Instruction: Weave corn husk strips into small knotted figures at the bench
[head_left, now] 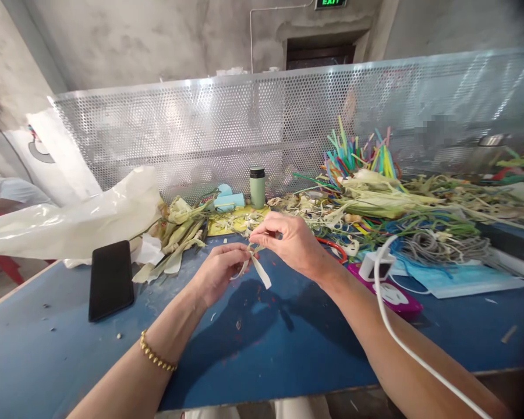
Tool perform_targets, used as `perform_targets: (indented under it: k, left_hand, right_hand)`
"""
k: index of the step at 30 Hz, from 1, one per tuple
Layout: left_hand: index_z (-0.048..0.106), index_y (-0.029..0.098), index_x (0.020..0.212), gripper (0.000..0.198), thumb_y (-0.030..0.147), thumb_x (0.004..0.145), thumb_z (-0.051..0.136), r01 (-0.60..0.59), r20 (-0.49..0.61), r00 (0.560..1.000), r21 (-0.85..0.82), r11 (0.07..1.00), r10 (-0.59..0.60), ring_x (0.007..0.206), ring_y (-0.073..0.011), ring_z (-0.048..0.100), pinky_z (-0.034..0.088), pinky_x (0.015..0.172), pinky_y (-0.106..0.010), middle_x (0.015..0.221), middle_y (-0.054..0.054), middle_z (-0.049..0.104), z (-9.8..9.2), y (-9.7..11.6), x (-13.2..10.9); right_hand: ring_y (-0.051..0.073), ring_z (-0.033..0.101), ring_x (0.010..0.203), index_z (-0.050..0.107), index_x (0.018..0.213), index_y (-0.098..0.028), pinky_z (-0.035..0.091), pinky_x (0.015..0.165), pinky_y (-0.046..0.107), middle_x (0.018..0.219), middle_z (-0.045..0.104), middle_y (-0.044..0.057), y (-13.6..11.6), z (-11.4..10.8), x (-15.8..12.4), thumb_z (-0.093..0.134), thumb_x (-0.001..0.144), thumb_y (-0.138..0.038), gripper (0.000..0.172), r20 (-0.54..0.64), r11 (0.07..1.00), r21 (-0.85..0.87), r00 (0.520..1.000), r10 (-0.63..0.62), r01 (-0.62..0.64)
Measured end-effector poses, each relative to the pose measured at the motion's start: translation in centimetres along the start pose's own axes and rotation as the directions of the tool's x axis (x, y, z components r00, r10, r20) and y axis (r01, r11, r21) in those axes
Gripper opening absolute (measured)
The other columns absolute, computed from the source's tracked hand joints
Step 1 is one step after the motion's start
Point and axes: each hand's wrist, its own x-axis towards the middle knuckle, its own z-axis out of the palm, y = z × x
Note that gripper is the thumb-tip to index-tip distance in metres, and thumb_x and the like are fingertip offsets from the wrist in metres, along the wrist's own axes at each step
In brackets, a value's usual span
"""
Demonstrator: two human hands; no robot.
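Above the middle of the blue table, my two hands meet at a pale strip [262, 274] that looks like dried corn husk. My left hand [222, 270], below a gold beaded bracelet [156, 353], pinches the strip near its bend. With thumb and forefinger closed, my right hand [290, 241] grips the strip's upper part. One flat end of it hangs down between the hands, and a thin loop shows by my left fingers. Exactly how the strip crosses at the fingertips is too small to tell.
A black phone [111, 281] lies at left by husk bundles [181, 224] and a plastic bag [78, 224]. A green tumbler [257, 189] stands behind. Right are colourful pipe cleaners [362, 154], husks [375, 195], a purple power strip [395, 297], a white cable [382, 308] and a mask [463, 279].
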Motion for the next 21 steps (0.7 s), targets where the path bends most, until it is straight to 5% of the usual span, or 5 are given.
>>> perform_targets:
  k: [8,13,21]
  left_hand:
    - [0.066,0.012,0.066,0.012,0.023,0.069,0.069,-0.046,-0.063,0.997,-0.009,0.999,0.045,0.057,-0.0105,0.045,0.034,0.057,-0.024,0.061,-0.002,0.056,-0.2,0.5,0.2]
    - [0.065,0.012,0.065,0.014,0.024,0.07,0.07,-0.044,-0.046,0.998,-0.029,0.999,0.043,0.054,-0.0096,0.044,0.032,0.055,-0.024,0.057,-0.001,0.054,-0.3,0.9,0.1]
    - [0.065,0.011,0.064,0.018,0.025,0.073,0.073,-0.125,0.003,0.992,-0.031,0.992,0.125,0.055,-0.0087,0.041,0.029,0.055,-0.024,0.058,-0.001,0.053,-0.5,0.8,0.1]
  right_hand:
    - [0.014,0.062,0.077,0.07,0.081,-0.017,0.04,0.079,0.031,0.078,0.071,0.001,-0.6,0.6,-0.1,0.07,0.086,-0.017,0.005,0.002,0.941,-0.22,0.965,-0.262,0.256]
    - [0.015,0.059,0.072,0.064,0.074,-0.017,0.037,0.079,0.034,0.072,0.067,0.0,-0.6,0.6,-0.3,0.069,0.087,-0.024,0.016,-0.056,0.923,-0.343,0.976,-0.209,0.178]
    - [0.015,0.059,0.077,0.068,0.079,-0.017,0.047,0.072,0.028,0.078,0.065,0.004,0.4,1.4,-0.5,0.06,0.093,-0.026,0.019,0.029,0.959,-0.076,0.962,-0.272,0.274]
